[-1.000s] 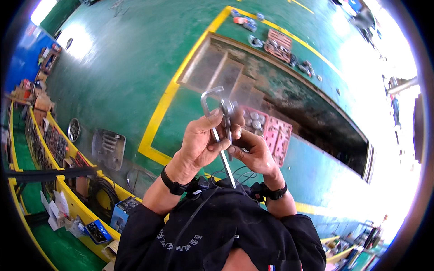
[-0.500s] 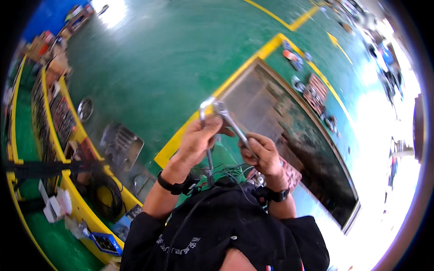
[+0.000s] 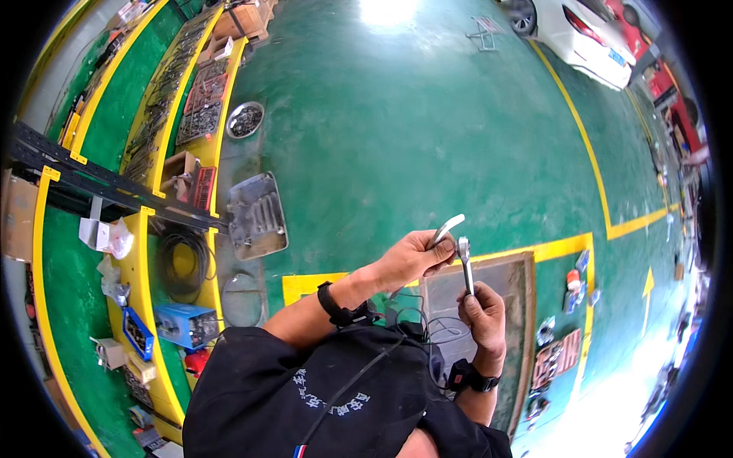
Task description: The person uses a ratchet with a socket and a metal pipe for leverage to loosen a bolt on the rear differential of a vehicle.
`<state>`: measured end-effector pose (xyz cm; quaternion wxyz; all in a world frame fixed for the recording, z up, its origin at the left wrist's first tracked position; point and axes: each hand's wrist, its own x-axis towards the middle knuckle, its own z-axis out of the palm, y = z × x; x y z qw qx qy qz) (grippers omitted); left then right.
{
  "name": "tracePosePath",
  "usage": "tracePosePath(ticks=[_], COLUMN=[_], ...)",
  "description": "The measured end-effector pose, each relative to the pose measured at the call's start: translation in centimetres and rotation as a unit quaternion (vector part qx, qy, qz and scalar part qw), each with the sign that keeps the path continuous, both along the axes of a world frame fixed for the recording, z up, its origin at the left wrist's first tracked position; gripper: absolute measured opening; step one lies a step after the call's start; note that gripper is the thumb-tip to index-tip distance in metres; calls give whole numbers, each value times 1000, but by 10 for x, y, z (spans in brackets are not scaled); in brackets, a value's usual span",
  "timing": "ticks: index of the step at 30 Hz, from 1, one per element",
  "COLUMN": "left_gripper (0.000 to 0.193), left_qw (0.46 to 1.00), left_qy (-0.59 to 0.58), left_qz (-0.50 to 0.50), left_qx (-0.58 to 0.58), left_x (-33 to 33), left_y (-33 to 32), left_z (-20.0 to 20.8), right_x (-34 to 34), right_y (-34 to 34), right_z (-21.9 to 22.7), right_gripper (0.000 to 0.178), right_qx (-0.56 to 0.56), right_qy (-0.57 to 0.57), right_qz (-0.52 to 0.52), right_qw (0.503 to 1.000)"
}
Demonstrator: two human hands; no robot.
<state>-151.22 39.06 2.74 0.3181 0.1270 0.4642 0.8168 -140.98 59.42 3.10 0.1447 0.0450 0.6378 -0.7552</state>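
My left hand [image 3: 412,258] is closed around a metal bar [image 3: 450,225] whose pale, shiny end curves out above the fingers. Most of the bar is hidden in the fist, so its exact kind is unclear. Lower and to the right, my right hand [image 3: 485,311] grips the handle of a ratchet wrench [image 3: 466,267]. The wrench stands nearly upright with its round head at the top, close beside my left fingertips; whether they touch, I cannot tell. Thin dark cables [image 3: 408,314] loop in front of my body beneath both hands.
A framed pit or recessed plate [image 3: 511,282], edged with yellow floor paint, lies below my right hand. On the left are yellow-edged tool shelves [image 3: 227,122], a metal tray [image 3: 258,215] and a round bowl of parts [image 3: 245,120]. A socket case [image 3: 556,359] lies at right; a white car [image 3: 584,38] is beyond.
My view has swung round, bringing the shelves and the car more into sight. Both hands appear farther right, still holding their tools; the ratchet wrench has turned more upright.
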Motion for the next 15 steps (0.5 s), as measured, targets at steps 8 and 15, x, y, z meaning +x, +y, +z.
tracePosePath(ticks=[8, 15], left_gripper=[22, 16], left_qw=[999, 991], left_qy=[-33, 24], left_qz=[-39, -124], left_qx=[-16, -42], left_x=[-175, -363], left_y=[84, 228], left_z=[0, -24], right_x=[-192, -324], right_y=[103, 221], right_z=[6, 5], right_gripper=[16, 30], right_qx=[159, 162], right_qy=[23, -11], right_qz=[-44, -147], right_qw=[986, 976])
